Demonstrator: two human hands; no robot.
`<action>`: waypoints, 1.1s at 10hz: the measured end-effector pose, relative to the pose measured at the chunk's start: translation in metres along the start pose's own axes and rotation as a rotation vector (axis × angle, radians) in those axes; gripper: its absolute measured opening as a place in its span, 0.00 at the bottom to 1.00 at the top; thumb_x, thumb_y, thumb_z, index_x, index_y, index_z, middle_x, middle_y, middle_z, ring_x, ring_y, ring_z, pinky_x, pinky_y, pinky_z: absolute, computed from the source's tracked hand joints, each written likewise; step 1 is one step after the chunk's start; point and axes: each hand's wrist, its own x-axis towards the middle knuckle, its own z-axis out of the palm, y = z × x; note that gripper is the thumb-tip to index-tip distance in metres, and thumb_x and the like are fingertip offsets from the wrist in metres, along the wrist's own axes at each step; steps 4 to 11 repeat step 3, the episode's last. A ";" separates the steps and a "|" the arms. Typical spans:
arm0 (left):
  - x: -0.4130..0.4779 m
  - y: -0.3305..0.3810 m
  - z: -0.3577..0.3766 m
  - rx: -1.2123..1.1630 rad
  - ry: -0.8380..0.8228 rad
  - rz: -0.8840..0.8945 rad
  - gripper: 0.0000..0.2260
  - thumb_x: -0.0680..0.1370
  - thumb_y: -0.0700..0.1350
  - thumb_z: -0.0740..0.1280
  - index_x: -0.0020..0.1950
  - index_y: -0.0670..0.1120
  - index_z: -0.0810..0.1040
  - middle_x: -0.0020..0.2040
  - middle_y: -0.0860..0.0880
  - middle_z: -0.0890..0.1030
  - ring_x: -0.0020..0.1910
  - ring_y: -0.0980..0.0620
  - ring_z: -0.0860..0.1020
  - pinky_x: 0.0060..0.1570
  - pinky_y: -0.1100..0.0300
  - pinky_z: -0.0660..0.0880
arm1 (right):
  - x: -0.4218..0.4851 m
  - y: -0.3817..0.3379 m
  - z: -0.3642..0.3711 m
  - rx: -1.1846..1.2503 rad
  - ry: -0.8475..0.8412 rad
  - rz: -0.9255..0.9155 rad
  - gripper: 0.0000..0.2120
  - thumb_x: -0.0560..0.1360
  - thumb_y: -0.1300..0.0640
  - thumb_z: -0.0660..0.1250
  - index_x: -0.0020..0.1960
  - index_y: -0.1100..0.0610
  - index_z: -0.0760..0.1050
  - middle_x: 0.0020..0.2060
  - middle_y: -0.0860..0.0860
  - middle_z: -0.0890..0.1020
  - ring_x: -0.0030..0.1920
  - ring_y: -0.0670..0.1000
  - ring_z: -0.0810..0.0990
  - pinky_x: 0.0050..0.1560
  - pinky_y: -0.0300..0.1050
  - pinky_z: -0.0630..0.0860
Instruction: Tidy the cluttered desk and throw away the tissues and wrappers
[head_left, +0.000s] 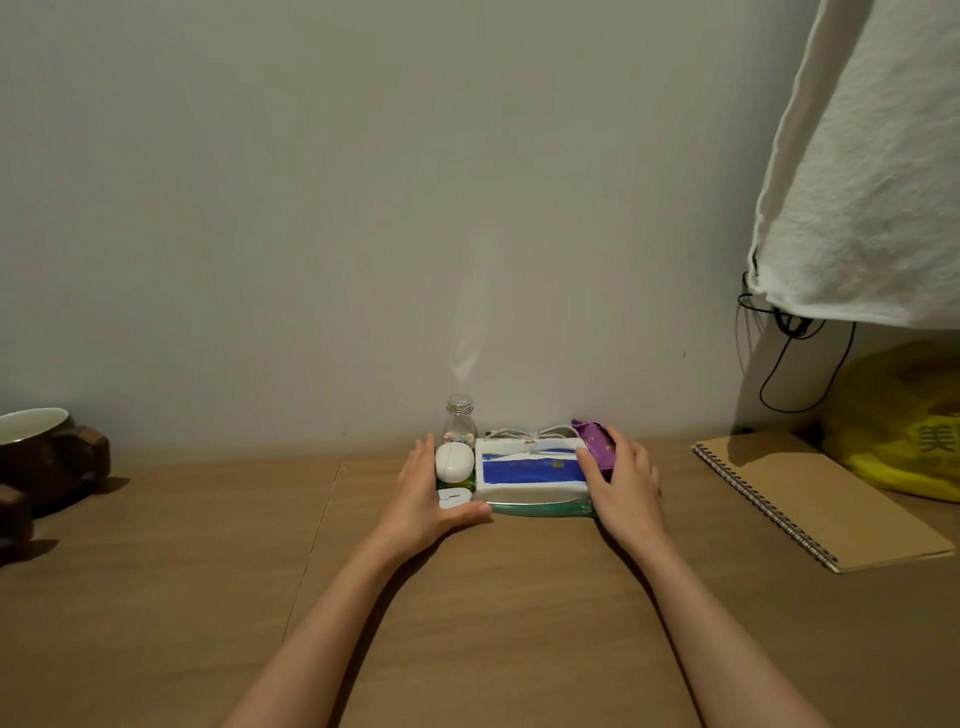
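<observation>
- Your left hand (423, 499) is spread, fingers straight against the left side of the cluster at the wall, thumb along its front.
- Your right hand (623, 478) lies flat against the right end, thumb on the tissue pack (530, 467), fingers touching the purple packet (597, 444).
- Between your hands, on the desk (467, 623): bottle (460, 423), white case (454, 461), tissue pack on a green pouch (540, 506), and a cable (524, 434) behind.
- A notebook (810, 499) and yellow bag (904, 421) lie well to the right; a mug (36, 447) sits far left.
</observation>
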 end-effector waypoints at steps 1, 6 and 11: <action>-0.007 -0.004 -0.002 -0.065 -0.001 -0.034 0.52 0.58 0.69 0.73 0.75 0.56 0.53 0.76 0.50 0.60 0.76 0.48 0.56 0.70 0.45 0.63 | -0.006 -0.003 -0.007 -0.004 0.074 -0.040 0.26 0.78 0.40 0.57 0.72 0.50 0.63 0.70 0.53 0.67 0.68 0.57 0.63 0.65 0.55 0.67; -0.046 0.021 -0.020 -0.168 0.144 -0.018 0.37 0.73 0.53 0.71 0.76 0.49 0.57 0.76 0.51 0.57 0.75 0.55 0.55 0.71 0.59 0.57 | -0.032 -0.026 -0.032 0.070 0.167 -0.231 0.20 0.78 0.48 0.62 0.69 0.50 0.68 0.66 0.49 0.72 0.64 0.49 0.66 0.58 0.45 0.70; -0.046 0.021 -0.020 -0.168 0.144 -0.018 0.37 0.73 0.53 0.71 0.76 0.49 0.57 0.76 0.51 0.57 0.75 0.55 0.55 0.71 0.59 0.57 | -0.032 -0.026 -0.032 0.070 0.167 -0.231 0.20 0.78 0.48 0.62 0.69 0.50 0.68 0.66 0.49 0.72 0.64 0.49 0.66 0.58 0.45 0.70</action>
